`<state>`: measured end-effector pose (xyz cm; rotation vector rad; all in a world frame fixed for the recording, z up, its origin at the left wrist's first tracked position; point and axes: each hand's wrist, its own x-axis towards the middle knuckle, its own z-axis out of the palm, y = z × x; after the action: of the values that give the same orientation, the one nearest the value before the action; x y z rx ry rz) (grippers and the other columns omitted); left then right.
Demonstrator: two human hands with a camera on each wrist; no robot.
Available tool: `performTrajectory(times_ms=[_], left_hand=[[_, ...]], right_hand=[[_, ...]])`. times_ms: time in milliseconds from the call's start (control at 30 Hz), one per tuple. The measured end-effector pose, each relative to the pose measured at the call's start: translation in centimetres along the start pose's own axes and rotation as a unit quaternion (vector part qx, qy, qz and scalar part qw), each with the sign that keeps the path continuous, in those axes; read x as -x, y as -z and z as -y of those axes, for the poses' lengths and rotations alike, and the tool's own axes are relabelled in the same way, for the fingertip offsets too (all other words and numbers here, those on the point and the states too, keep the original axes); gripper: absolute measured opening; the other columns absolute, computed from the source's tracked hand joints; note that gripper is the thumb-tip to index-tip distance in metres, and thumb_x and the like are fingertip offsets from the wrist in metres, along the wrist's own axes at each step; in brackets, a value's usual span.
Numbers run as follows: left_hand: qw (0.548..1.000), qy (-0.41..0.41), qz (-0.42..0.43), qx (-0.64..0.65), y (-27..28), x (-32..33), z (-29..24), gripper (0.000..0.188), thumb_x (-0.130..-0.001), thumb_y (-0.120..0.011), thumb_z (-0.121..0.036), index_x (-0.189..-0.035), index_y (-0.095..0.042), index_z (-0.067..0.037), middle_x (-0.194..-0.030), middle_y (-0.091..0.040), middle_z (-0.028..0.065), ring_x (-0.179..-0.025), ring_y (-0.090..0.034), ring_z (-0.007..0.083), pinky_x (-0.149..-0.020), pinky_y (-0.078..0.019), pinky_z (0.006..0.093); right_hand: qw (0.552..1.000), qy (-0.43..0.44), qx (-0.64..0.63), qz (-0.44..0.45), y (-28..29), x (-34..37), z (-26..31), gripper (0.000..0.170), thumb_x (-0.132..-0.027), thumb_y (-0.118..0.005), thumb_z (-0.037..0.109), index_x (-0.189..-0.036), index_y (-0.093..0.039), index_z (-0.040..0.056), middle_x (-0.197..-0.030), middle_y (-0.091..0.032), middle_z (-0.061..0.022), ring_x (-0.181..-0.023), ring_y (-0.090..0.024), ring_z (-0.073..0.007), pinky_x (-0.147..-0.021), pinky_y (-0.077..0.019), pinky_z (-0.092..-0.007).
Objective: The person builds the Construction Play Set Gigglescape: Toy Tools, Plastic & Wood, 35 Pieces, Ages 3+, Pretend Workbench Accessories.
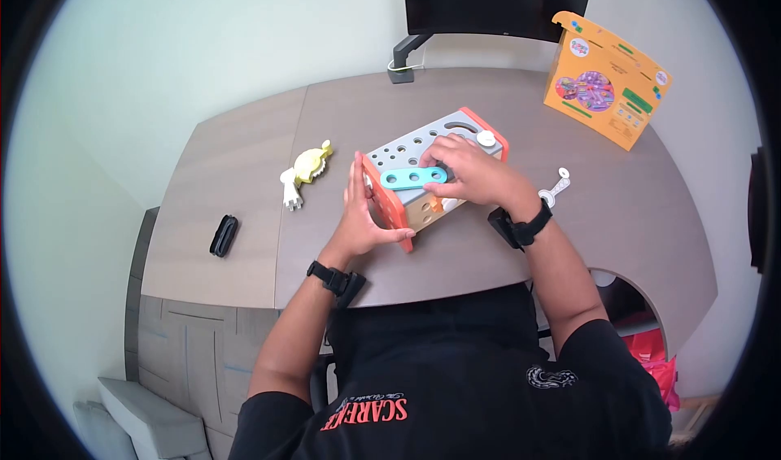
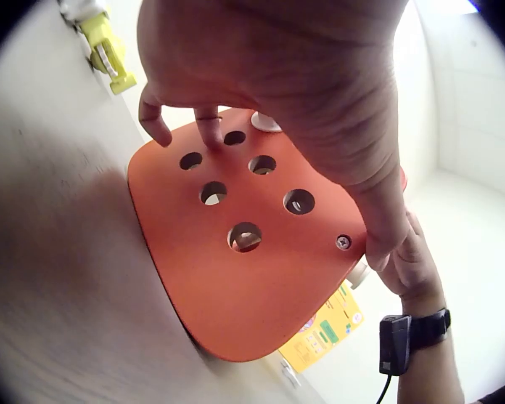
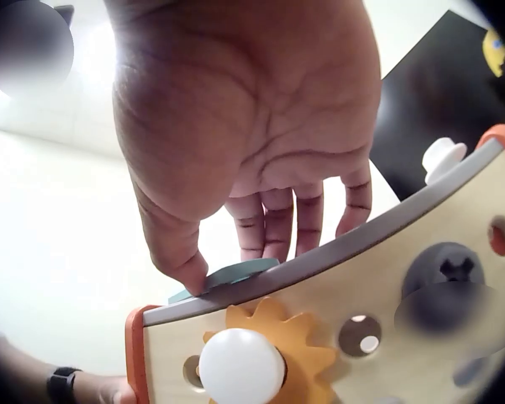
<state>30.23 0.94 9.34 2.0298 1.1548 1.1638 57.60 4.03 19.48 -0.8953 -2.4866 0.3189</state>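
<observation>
A toy workbench [image 1: 397, 152] with a grey perforated top and orange-red end panels stands on the table. My left hand [image 1: 358, 218] holds its left end panel [image 2: 261, 278], thumb at the front edge and fingers spread over the other side. A flat teal strip with holes [image 1: 394, 179] lies over the grey top near that end. My right hand [image 1: 472, 171] grips the strip's right end, thumb at the front, as the right wrist view shows. On the front board are an orange gear [image 3: 307, 349] and a white knob [image 3: 241, 367]. Another white knob [image 1: 486, 138] is on top.
To the left lie a yellow and white toy piece [image 1: 309, 165] and a black case [image 1: 224, 235]. A white toy wrench [image 1: 560, 185] is right of the workbench. An orange box [image 1: 610, 86] stands behind, beside a monitor [image 1: 498, 3].
</observation>
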Motion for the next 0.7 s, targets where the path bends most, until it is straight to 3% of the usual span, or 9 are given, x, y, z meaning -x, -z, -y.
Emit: performTrajectory(times_ms=[167,267,333,367,433,500,600,633,700], left_hand=[[0.999,0.012,0.0,0.039,-0.1,0.2,-0.1,0.173,-0.052,-0.106,-0.048,-0.171,0.012,-0.009,-0.171,-0.016,0.0255,-0.149,-0.033,0.0414,-0.118,-0.042,0.0528],[0.999,-0.002,0.024,-0.028,0.7,0.3,0.0,0.173,-0.053,-0.105,-0.055,-0.171,0.012,-0.009,-0.173,-0.015,0.0247,-0.149,-0.034,0.0413,-0.12,-0.0388,0.0531],[0.996,-0.072,0.008,-0.056,2.2,0.4,1.9,0.165,-0.059,-0.1,-0.06,-0.171,0.009,-0.007,-0.174,-0.015,0.0246,-0.15,-0.034,0.0405,-0.121,-0.0371,0.0521],[0.992,-0.107,0.0,-0.069,3.3,0.4,2.5,0.162,-0.063,-0.098,-0.063,-0.171,0.007,-0.005,-0.175,-0.015,0.0245,-0.15,-0.033,0.0401,-0.121,-0.0363,0.0515],[0.995,0.024,-0.083,-0.054,6.4,-0.1,3.4,0.14,-0.074,-0.089,-0.066,-0.171,-0.012,-0.001,-0.172,-0.026,0.0279,-0.15,-0.037,0.0404,-0.123,-0.0327,0.0496],[0.948,0.12,-0.17,-0.239,10.0,-1.0,3.6,0.103,-0.081,-0.085,-0.062,-0.152,-0.053,0.006,-0.149,-0.059,0.0311,-0.134,-0.059,0.041,-0.112,-0.0465,0.0481],[0.818,0.363,-0.047,-0.443,13.4,-2.6,3.5,0.076,-0.079,-0.087,-0.059,-0.119,-0.075,0.005,-0.113,-0.077,0.0259,-0.104,-0.075,0.041,-0.093,-0.0589,0.0475],[0.814,0.358,-0.041,-0.456,13.7,-2.9,4.0,0.072,-0.078,-0.088,-0.058,-0.113,-0.077,0.004,-0.107,-0.078,0.024,-0.099,-0.076,0.0404,-0.088,-0.0602,0.0473],[0.805,0.346,-0.032,-0.482,13.8,-3.7,5.4,0.063,-0.077,-0.09,-0.055,-0.101,-0.079,0.002,-0.095,-0.08,0.0202,-0.089,-0.078,0.0391,-0.078,-0.0627,0.0468]], right_hand=[[0.999,0.008,0.011,-0.035,-0.4,0.5,0.2,0.04,-0.09,-0.081,0.03,-0.118,-0.068,0.0046,-0.115,-0.065,-0.0114,-0.118,-0.059,-0.0312,-0.104,-0.0472,-0.0432],[0.994,0.003,-0.017,-0.106,0.0,1.6,0.8,0.041,-0.093,-0.081,0.034,-0.119,-0.068,0.0046,-0.117,-0.066,-0.0108,-0.118,-0.06,-0.0307,-0.102,-0.0483,-0.0437],[0.985,-0.011,-0.045,-0.165,0.7,3.5,1.7,0.042,-0.093,-0.081,0.035,-0.119,-0.068,0.0046,-0.118,-0.066,-0.0114,-0.115,-0.06,-0.0313,-0.101,-0.0498,-0.0447],[0.985,-0.062,-0.051,-0.155,0.9,4.8,1.8,0.043,-0.093,-0.081,0.035,-0.12,-0.067,0.0047,-0.118,-0.065,-0.012,-0.114,-0.061,-0.0316,-0.1,-0.0504,-0.0447],[0.975,-0.162,-0.064,-0.137,1.4,7.8,1.1,0.044,-0.093,-0.081,0.035,-0.121,-0.067,0.005,-0.119,-0.065,-0.0132,-0.112,-0.061,-0.0323,-0.099,-0.0517,-0.0446],[0.955,-0.281,-0.078,-0.043,1.3,10.4,0.1,0.049,-0.092,-0.082,0.036,-0.125,-0.066,0.0035,-0.123,-0.064,-0.0158,-0.115,-0.063,-0.0343,-0.1,-0.0527,-0.0454],[0.907,-0.4,0.004,0.128,-1.4,14.8,-1.9,0.062,-0.09,-0.083,0.038,-0.135,-0.063,0.0,-0.138,-0.061,-0.0222,-0.129,-0.059,-0.0383,-0.108,-0.0506,-0.046],[0.884,-0.426,0.048,0.186,-2.9,16.0,-2.7,0.067,-0.089,-0.084,0.039,-0.139,-0.062,-0.0014,-0.144,-0.06,-0.0247,-0.135,-0.057,-0.0399,-0.112,-0.0493,-0.0461],[0.898,-0.414,0.054,0.137,-5.3,17.2,-4.3,0.085,-0.088,-0.084,0.045,-0.149,-0.052,-0.0047,-0.155,-0.048,-0.032,-0.145,-0.048,-0.0443,-0.12,-0.0416,-0.0472]])
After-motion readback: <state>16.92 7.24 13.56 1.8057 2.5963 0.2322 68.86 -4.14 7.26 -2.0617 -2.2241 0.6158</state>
